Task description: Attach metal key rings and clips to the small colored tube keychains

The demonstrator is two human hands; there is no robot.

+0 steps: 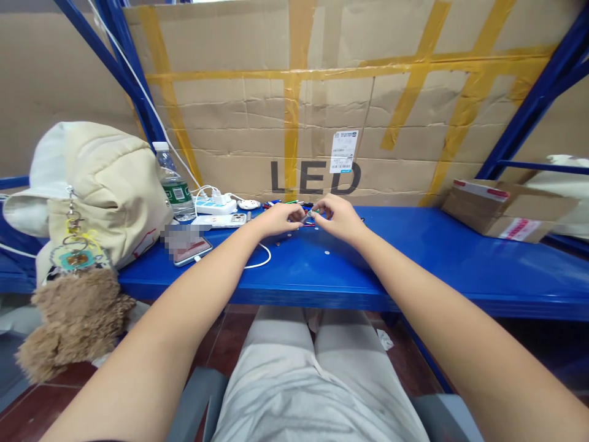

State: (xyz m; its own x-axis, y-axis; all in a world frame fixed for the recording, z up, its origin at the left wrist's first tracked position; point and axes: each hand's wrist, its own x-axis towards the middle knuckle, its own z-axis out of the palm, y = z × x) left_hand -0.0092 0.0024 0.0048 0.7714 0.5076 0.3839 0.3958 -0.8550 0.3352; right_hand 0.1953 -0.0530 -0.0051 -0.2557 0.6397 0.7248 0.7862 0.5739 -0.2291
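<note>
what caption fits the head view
Left hand and right hand hold a small metal part above a blue shelf

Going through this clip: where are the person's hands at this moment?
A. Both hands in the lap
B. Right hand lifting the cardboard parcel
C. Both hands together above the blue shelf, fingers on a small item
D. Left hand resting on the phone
C. The left hand and right hand meet above the blue shelf, their fingers pinching a small slender item.

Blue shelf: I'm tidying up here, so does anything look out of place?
Small silver discs lie loose across the blue shelf, and a phone sits close to its front edge.
</note>
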